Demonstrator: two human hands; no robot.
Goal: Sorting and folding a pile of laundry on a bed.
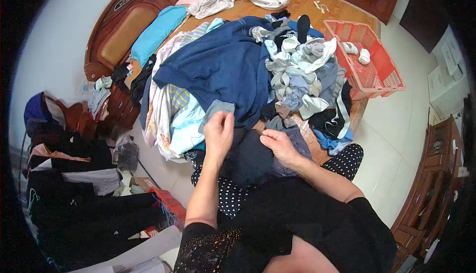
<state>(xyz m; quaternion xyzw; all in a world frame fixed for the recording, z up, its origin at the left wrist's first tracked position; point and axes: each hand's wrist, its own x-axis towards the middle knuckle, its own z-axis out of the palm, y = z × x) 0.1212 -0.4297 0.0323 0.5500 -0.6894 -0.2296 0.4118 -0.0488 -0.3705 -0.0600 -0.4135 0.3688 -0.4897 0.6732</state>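
The left hand (219, 133) was clamped on a piece of grey cloth (216, 108), its folded end poking up past the curled fingers. The right hand (283, 149) had thumb and forefinger pinched together on what looked like the upper edge of a dark cloth (245, 155), which hung between the two hands and down toward the lap. Both cloths were at the near edge of the bed (302, 1), in front of the heap; whether the grey and dark parts belonged to one piece, I could not tell.

A fingertip pinch right at the edge, as on the right, seemed the better hold, since it left the cloth free to open out and lie flat; the fuller fist on the left probably hid creases. An even, light pull between the hands would have suited soft fabric best. The navy garment (218, 70) lay just behind the left hand and could easily have been caught up, so lifting slightly toward the lap looked safer than dragging across it. The pile of small pieces (297, 70) spread toward the bed edge farther from the headboard (126, 40), near the red basket (383, 69); keeping the right elbow clear of it seemed wise.
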